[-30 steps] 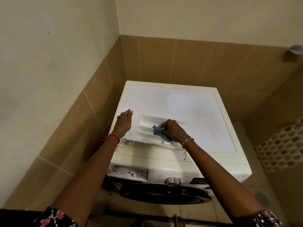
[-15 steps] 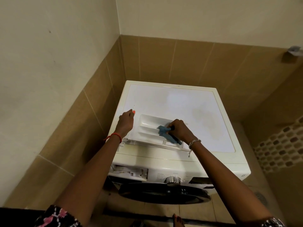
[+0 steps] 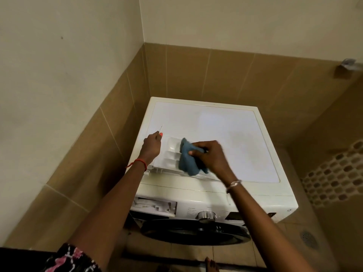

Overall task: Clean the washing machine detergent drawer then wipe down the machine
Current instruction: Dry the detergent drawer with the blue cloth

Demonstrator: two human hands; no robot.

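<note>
Leftward sweeps the right hand, blue cloth bunched in its grip, over the detergent drawer beneath it atop the washing machine. The left hand clutches the drawer's edge. The panel lettering is too blurred to read.

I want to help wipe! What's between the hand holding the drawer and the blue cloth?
Only the white detergent drawer itself. Its ribbed compartments lie bare between the left hand and the blue cloth, as the head view shows.
</note>
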